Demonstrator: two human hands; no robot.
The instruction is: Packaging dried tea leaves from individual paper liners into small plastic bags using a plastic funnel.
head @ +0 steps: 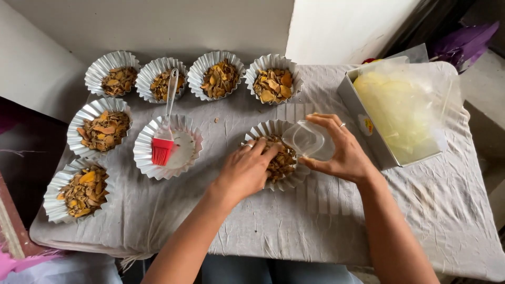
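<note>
My left hand (245,169) rests with its fingertips on the brown and orange flakes in a fluted foil cup (261,132) at the middle of the table. Tilted over that cup's right edge is a small clear plastic container (307,140), held by my right hand (342,150). A ring shows on each hand.
Several more foil cups filled with flakes (273,84) line the back and left of the cloth-covered table (294,226). A red silicone brush (163,146) lies across a foil cup holding only a thin film (184,152). At the right stands a metal box (368,131) holding a clear bag of yellow stuff.
</note>
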